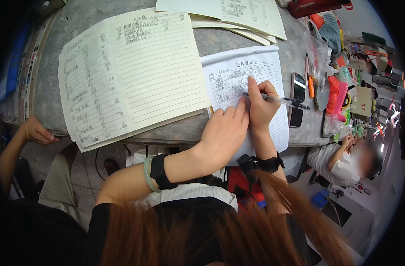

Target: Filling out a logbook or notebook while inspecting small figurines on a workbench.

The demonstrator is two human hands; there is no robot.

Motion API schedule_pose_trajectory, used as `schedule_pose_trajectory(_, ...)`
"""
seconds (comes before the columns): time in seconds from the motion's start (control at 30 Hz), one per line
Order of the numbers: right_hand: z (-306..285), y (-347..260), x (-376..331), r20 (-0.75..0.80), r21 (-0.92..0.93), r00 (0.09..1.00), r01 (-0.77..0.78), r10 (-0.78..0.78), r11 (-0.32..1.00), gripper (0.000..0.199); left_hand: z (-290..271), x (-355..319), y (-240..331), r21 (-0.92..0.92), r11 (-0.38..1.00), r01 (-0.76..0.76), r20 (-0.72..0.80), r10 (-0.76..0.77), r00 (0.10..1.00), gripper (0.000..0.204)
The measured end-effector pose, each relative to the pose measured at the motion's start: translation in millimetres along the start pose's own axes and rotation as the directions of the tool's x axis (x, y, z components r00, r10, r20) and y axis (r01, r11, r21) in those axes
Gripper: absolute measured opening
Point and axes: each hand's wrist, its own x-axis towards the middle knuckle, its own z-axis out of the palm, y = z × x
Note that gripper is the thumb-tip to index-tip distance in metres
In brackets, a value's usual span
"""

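Note:
My right hand (262,110) grips a pen (291,103), its tip down on a printed form pad (270,56) with a ruled table partly filled with handwriting. My left hand (224,132) rests on the lower left of that pad, fingers stretched out together, fingertips close beside the right hand. Part of the form is hidden beneath both hands. Just to the left lies an open lined notebook (162,80); handwriting covers its left page and only the top lines of the right page.
More written sheets (255,13) lie at the far edge. Right of the pad are a phone (297,86), an orange marker (311,86) and assorted clutter (335,99). Another person's hand (36,132) touches the table's left front edge; a seated person (333,162) is at the right.

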Motion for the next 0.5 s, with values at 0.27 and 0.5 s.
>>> schedule_pose_trajectory(0.27, 1.1, -1.0, 0.1, -0.012, -0.033, 1.000, -0.012, 0.011, 0.999, 0.031, 0.4, -0.4, -0.9, 0.034, 0.999, -0.006, -0.021, 0.007, 1.000, 0.046)
schedule_pose_trajectory(0.5, 3.9, -1.6, -1.0, -0.018, -0.044, 1.000, -0.004, 0.003, 0.999, 0.032, 4.4, -4.0, -0.9, 0.065, 0.998, -0.001, -0.053, 0.004, 0.999, 0.046)
